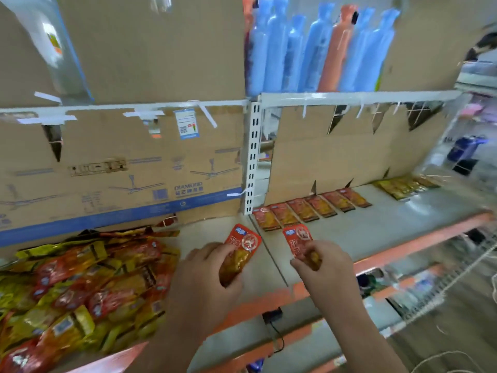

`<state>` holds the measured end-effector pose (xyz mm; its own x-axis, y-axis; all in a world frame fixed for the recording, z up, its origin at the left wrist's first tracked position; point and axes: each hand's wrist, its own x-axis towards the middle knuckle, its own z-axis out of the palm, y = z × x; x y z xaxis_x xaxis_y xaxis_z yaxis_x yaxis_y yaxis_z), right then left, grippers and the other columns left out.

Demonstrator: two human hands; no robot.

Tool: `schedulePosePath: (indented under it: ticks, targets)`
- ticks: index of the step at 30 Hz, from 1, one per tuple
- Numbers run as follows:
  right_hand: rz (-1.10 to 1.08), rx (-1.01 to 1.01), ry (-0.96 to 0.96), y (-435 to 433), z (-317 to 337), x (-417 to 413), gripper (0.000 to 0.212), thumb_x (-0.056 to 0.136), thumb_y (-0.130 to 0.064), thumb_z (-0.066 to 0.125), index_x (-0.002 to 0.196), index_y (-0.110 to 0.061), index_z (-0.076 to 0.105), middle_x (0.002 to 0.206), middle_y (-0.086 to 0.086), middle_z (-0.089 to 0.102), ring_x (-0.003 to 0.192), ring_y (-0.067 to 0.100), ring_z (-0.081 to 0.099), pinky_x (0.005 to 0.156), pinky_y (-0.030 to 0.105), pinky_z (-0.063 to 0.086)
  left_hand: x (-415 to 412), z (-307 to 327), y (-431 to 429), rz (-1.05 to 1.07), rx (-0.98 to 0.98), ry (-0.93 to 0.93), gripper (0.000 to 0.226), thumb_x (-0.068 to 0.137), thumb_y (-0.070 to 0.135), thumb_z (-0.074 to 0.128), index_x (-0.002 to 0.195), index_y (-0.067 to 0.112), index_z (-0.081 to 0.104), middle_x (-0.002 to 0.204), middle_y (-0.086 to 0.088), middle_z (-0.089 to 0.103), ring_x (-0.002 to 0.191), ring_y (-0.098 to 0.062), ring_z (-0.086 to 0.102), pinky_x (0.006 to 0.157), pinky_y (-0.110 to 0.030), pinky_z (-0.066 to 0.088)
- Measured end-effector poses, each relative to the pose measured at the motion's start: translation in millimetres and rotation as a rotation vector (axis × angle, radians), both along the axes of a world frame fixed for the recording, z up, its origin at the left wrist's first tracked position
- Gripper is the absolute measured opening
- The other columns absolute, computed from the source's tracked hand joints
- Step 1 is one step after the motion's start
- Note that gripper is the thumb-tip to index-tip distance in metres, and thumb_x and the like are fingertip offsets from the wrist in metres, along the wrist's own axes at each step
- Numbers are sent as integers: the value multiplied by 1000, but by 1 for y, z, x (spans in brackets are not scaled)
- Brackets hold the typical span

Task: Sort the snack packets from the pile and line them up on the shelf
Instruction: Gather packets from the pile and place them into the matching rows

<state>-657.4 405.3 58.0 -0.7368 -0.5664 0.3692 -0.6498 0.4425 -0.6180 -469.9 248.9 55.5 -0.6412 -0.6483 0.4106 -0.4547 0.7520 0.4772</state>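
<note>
- Red packet (243,244) sits up off the shelf in the left hand (212,267), fingers curled round its lower half. The right hand (326,265) pinches a second red packet (295,238) by its bottom end.
- Just beyond the right grip lies the red row (309,208), flat and side by side along the cardboard back (336,157). Its near end is just past the held packets, so that looks like the slot to fill.
- Best played by laying each packet flat, label up, edge against its neighbour and square with the row, one hand at a time.
- Left of the left grip sprawls the mixed pile (80,278), red and yellow tangled together, with plenty left to sort.
- Well off to the right of both grips, a yellow row (403,187) is lined up too.
- Under both hands is a pale grey shelf (376,224) with an orange front edge. A white slotted post (251,157) rises behind, and blue tubes (282,55) stand on the level above.
</note>
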Motion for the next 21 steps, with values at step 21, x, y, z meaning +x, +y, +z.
schedulePosePath:
  ticks: [21]
  targets:
    - [-32, 82, -1, 69, -16, -150, 29, 78, -42, 82, 85, -30, 57, 86, -13, 55, 83, 7, 55, 71, 29, 51, -169, -35, 47, -12, 174, 69, 49, 85, 52, 70, 129, 32, 63, 116, 14, 62, 103, -10, 53, 86, -29, 49]
